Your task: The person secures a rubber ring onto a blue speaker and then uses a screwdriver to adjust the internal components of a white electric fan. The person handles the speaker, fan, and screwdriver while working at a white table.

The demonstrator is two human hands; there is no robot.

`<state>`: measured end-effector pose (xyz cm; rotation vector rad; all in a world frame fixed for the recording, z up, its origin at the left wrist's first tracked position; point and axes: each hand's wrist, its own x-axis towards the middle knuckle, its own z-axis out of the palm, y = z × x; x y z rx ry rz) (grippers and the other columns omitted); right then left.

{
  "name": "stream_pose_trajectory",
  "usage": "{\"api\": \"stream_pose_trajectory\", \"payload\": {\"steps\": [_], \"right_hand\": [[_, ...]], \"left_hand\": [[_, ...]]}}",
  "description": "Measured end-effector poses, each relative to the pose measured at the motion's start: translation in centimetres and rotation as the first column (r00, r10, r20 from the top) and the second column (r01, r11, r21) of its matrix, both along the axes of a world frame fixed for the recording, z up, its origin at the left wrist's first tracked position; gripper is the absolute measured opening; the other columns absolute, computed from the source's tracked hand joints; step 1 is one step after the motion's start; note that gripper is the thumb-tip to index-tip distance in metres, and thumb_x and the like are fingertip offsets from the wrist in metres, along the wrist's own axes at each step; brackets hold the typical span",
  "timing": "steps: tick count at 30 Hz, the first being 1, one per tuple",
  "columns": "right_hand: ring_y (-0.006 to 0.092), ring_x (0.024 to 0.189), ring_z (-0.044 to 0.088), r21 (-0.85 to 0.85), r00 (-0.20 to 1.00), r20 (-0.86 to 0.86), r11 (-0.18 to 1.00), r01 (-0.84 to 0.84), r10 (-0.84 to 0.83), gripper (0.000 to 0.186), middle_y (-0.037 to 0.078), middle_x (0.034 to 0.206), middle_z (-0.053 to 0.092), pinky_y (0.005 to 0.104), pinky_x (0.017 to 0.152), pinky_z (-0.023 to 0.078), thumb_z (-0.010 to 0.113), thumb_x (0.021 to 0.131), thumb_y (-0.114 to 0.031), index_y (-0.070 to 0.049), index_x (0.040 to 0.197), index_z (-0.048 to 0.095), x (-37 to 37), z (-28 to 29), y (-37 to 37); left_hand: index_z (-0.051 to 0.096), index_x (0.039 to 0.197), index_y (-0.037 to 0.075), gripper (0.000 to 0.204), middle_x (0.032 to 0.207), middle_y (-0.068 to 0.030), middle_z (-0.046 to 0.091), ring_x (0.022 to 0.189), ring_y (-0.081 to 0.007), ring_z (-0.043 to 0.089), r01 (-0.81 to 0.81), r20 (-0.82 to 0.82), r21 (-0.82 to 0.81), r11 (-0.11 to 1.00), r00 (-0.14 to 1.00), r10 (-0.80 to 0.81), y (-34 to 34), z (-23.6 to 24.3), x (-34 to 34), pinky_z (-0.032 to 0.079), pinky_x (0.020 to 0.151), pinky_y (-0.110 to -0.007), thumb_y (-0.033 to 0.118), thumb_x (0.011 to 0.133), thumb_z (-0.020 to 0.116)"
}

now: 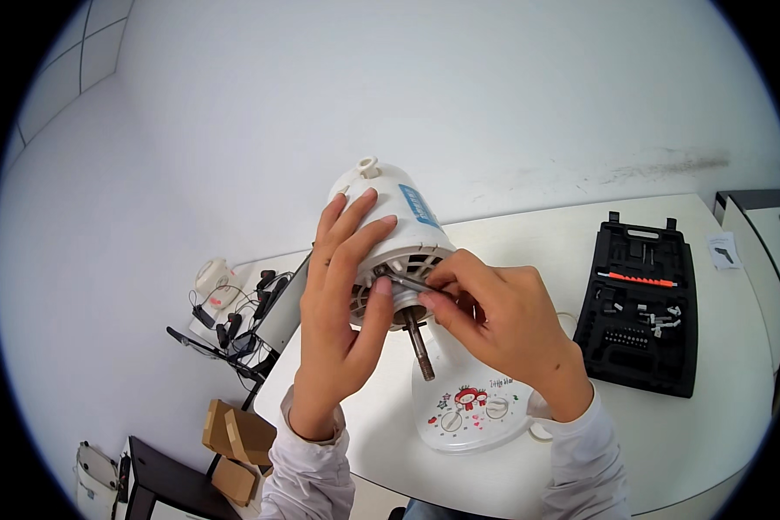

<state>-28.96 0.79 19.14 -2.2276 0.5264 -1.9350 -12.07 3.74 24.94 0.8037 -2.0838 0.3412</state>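
Observation:
A white motor housing (pixel 388 201) with a blue label, a vented end and a projecting metal shaft (pixel 419 351) is tilted above a white base (pixel 433 425) with a cartoon print and round knobs. My left hand (pixel 338 303) grips the housing's left side, its thumb at the vented end. My right hand (pixel 503 329) pinches a metal tool (pixel 404 280), apparently a wrench, lying across that end above the shaft, its tip near my left thumb.
An open black tool case (pixel 594 347) and a small paper (pixel 723 251) sit on the white table (pixel 728 347) at right. At left are a white telephone (pixel 212 282) with tangled black cables and devices, cardboard boxes (pixel 243 433) and a dark cabinet (pixel 165 472). A wall stands behind.

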Motion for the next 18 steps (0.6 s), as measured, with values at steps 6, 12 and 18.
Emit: {"api": "stream_pose_trajectory", "payload": {"steps": [6, 12, 18], "right_hand": [[0.0142, 0.045, 0.056, 0.016, 0.993, -0.080, 0.996, 0.086, -0.085, 0.015, 0.005, 0.059, 0.061, 0.0234, 0.043, 0.042, 0.070, 0.080, -0.010, -0.004, 0.084, 0.057, -0.5, 0.0, 0.5], [0.0128, 0.043, 0.054, 0.000, 0.991, -0.083, 0.995, 0.101, -0.100, 0.015, 0.003, 0.058, 0.060, 0.0233, 0.042, 0.041, 0.071, 0.078, -0.009, -0.005, 0.083, 0.057, -0.6, 0.1, 0.7], [0.0127, 0.045, 0.055, 0.056, 0.988, -0.130, 0.994, 0.091, -0.083, 0.015, 0.004, 0.060, 0.061, 0.0230, 0.043, 0.042, 0.071, 0.079, -0.011, -0.005, 0.084, 0.058, -1.3, 0.4, 0.8]], "left_hand": [[0.054, 0.122, 0.001, 0.040, 0.137, -0.0204, 0.046, 0.136, -0.0429, 0.028, 0.060, -0.038, -0.020, 0.998, 0.997, -0.061, -0.7, -0.7, 0.2, 0.025, 0.108, -0.048, 0.000, 0.083, 0.048], [0.054, 0.121, 0.002, 0.040, 0.137, -0.0197, 0.046, 0.136, -0.0422, 0.029, 0.042, -0.058, -0.052, 0.998, 0.997, -0.045, -0.9, -0.9, 0.3, 0.025, 0.108, -0.049, -0.001, 0.082, 0.050], [0.054, 0.122, 0.003, 0.039, 0.138, -0.0194, 0.045, 0.136, -0.0418, 0.027, 0.087, -0.103, -0.044, 0.995, 0.991, -0.092, -1.0, -1.4, 0.6, 0.024, 0.109, -0.049, 0.003, 0.082, 0.052]]}}
